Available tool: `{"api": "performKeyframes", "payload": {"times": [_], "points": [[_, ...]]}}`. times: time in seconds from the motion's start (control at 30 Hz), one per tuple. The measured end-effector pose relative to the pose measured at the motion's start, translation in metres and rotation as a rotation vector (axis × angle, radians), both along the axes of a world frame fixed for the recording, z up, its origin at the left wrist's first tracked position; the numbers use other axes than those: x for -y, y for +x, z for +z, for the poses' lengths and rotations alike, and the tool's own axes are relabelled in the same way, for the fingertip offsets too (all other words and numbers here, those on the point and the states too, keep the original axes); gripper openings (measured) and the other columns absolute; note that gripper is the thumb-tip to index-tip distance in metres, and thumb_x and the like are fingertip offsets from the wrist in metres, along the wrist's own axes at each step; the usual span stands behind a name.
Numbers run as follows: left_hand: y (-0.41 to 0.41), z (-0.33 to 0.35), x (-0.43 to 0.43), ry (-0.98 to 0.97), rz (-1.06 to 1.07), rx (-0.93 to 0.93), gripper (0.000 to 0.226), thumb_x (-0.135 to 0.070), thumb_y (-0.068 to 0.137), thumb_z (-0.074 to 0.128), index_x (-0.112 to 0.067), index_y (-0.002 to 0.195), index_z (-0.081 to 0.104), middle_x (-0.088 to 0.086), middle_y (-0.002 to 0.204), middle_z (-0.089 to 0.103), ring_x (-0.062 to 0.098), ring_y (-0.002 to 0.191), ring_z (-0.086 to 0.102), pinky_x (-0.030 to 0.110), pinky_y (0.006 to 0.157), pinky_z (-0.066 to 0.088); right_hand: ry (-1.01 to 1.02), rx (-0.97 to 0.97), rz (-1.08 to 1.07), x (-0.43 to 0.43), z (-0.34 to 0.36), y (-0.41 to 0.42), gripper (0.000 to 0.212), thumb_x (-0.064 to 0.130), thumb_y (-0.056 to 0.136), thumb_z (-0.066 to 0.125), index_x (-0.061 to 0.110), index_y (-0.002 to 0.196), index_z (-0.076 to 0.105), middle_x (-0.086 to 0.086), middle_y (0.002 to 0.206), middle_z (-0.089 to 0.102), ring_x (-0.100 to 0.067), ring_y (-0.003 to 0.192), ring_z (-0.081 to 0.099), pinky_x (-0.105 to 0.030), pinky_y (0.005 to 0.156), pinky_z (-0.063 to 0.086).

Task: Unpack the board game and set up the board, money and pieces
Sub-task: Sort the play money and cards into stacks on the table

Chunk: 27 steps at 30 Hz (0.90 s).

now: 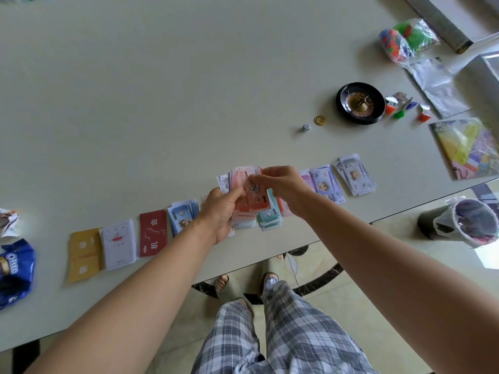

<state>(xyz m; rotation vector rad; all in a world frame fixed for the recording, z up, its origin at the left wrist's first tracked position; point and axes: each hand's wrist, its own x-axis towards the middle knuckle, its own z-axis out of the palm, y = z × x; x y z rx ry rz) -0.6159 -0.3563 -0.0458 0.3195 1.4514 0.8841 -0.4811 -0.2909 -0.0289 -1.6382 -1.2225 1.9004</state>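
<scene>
Left hand and right hand grip red notes (print blurred).

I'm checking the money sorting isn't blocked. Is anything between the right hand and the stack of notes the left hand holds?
Nothing visible does. The right hand pinches the top pink note of the stack of notes, which the left hand grips above the table.

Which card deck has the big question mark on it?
The red deck, third from the left, between the white deck and the blue notes. The yellow deck lies at the left end.
</scene>
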Motion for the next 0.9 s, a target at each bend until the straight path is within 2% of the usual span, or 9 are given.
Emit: {"api": "performKeyframes", "payload": {"times": [0.07, 0.17, 0.27, 0.4, 0.5, 0.6, 0.77, 0.83, 0.9], "points": [[0.003, -0.001, -0.001, 0.01, 0.01, -0.058, 0.007, -0.011, 0.084, 0.069, -0.011, 0.091, 0.068, 0.013, 0.085, 0.072, 0.025, 0.074, 0.068, 0.036, 0.072, 0.055, -0.024, -0.001, 0.0, -0.002, -0.002, 0.004, 0.022, 0.018, 0.085, 0.071, 0.001, 0.099, 0.069, -0.009, 0.08, 0.071, -0.014, 0.061, 0.069, -0.022, 0.053, 0.053], [0.007, -0.001, -0.004, 0.008, 0.02, -0.048, 0.001, -0.014, 0.085, 0.067, -0.014, 0.086, 0.069, 0.01, 0.079, 0.072, 0.025, 0.073, 0.068, 0.038, 0.075, 0.055, -0.027, 0.037, -0.003, -0.005, -0.007, 0.007, 0.02, 0.019, 0.084, 0.073, 0.004, 0.095, 0.069, -0.013, 0.083, 0.072, -0.021, 0.068, 0.07, -0.03, 0.061, 0.057], [0.009, -0.001, -0.008, 0.021, 0.011, -0.063, 0.008, -0.012, 0.086, 0.063, -0.013, 0.08, 0.067, 0.008, 0.073, 0.071, 0.024, 0.07, 0.067, 0.036, 0.073, 0.053, -0.011, 0.031, -0.021, -0.01, -0.009, 0.01, 0.02, 0.018, 0.084, 0.072, 0.002, 0.095, 0.068, -0.011, 0.08, 0.07, -0.018, 0.063, 0.068, -0.027, 0.057, 0.054], [0.013, 0.002, -0.01, 0.042, 0.016, -0.059, 0.014, -0.024, 0.081, 0.073, -0.015, 0.091, 0.071, 0.01, 0.085, 0.074, 0.024, 0.077, 0.072, 0.035, 0.074, 0.057, -0.048, 0.006, -0.004, -0.015, -0.008, 0.014, 0.028, 0.021, 0.085, 0.071, 0.001, 0.104, 0.068, -0.011, 0.085, 0.071, -0.018, 0.067, 0.069, -0.023, 0.055, 0.052], [0.015, 0.003, -0.014, 0.01, 0.033, -0.046, 0.011, -0.017, 0.09, 0.061, -0.009, 0.087, 0.069, 0.01, 0.077, 0.072, 0.022, 0.07, 0.069, 0.03, 0.066, 0.055, -0.051, 0.016, 0.008, -0.018, -0.008, 0.016, 0.028, 0.02, 0.087, 0.069, -0.001, 0.105, 0.067, -0.01, 0.082, 0.07, -0.013, 0.06, 0.067, -0.02, 0.051, 0.05], [0.018, 0.003, -0.016, 0.039, 0.045, -0.091, 0.006, -0.017, 0.087, 0.068, -0.011, 0.088, 0.069, 0.01, 0.08, 0.074, 0.023, 0.071, 0.071, 0.03, 0.064, 0.058, -0.058, 0.026, 0.016, -0.021, -0.006, 0.018, 0.027, 0.018, 0.086, 0.069, -0.001, 0.105, 0.068, -0.01, 0.08, 0.069, -0.01, 0.055, 0.064, -0.016, 0.045, 0.046], [0.02, 0.003, -0.021, 0.015, 0.041, -0.094, 0.011, -0.012, 0.087, 0.064, -0.009, 0.077, 0.066, 0.011, 0.075, 0.071, 0.024, 0.07, 0.069, 0.034, 0.069, 0.057, -0.055, 0.029, -0.002, -0.027, -0.01, 0.02, 0.026, 0.018, 0.085, 0.07, -0.001, 0.103, 0.068, -0.012, 0.083, 0.068, -0.017, 0.061, 0.065, -0.024, 0.054, 0.052], [0.021, 0.004, -0.021, 0.036, 0.062, -0.086, 0.006, -0.014, 0.084, 0.071, -0.008, 0.084, 0.068, 0.012, 0.079, 0.073, 0.028, 0.074, 0.071, 0.039, 0.072, 0.059, -0.06, 0.036, 0.012, -0.029, -0.011, 0.021, 0.025, 0.019, 0.085, 0.07, 0.001, 0.102, 0.068, -0.01, 0.082, 0.069, -0.015, 0.061, 0.065, -0.022, 0.052, 0.05], [0.023, 0.005, -0.021, 0.038, 0.083, -0.066, 0.021, -0.02, 0.081, 0.075, -0.007, 0.096, 0.069, 0.014, 0.086, 0.074, 0.03, 0.078, 0.072, 0.041, 0.071, 0.06, -0.072, 0.038, 0.038, -0.031, -0.012, 0.022, 0.024, 0.019, 0.086, 0.069, 0.002, 0.103, 0.069, -0.011, 0.084, 0.07, -0.015, 0.062, 0.066, -0.019, 0.05, 0.048]]}}
